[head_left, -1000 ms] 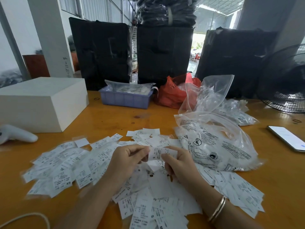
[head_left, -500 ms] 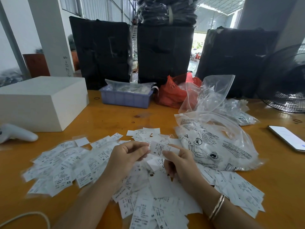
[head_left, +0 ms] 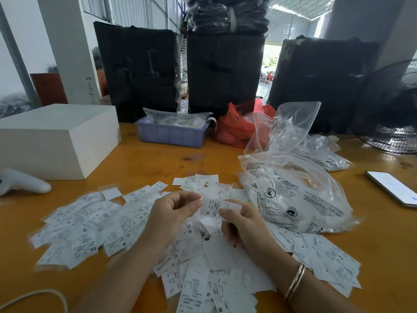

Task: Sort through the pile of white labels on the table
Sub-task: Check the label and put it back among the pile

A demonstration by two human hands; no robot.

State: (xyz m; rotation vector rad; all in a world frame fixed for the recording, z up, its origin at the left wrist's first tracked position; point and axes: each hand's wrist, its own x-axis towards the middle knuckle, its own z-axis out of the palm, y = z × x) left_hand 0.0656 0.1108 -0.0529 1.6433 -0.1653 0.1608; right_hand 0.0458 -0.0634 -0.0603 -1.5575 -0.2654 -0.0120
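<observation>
Label (head_left: 216,207) pinched between left hand (head_left: 173,213) and right hand (head_left: 243,224).

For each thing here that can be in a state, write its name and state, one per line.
Left hand: pinching the label.
Right hand: pinching the label.
Label: held above the pile, S showing.
Phone: screen lit.
Printed bag: lying on its side.
Fan: cannot tell.

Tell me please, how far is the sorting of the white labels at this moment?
Early, it seems. Done: no separate sorted stack is visible; the labels lie spread loosely over the table. In hand: the left hand and the right hand pinch one label marked S between them. Left: nearly the whole pile, with XS, M and S labels mixed.
</observation>
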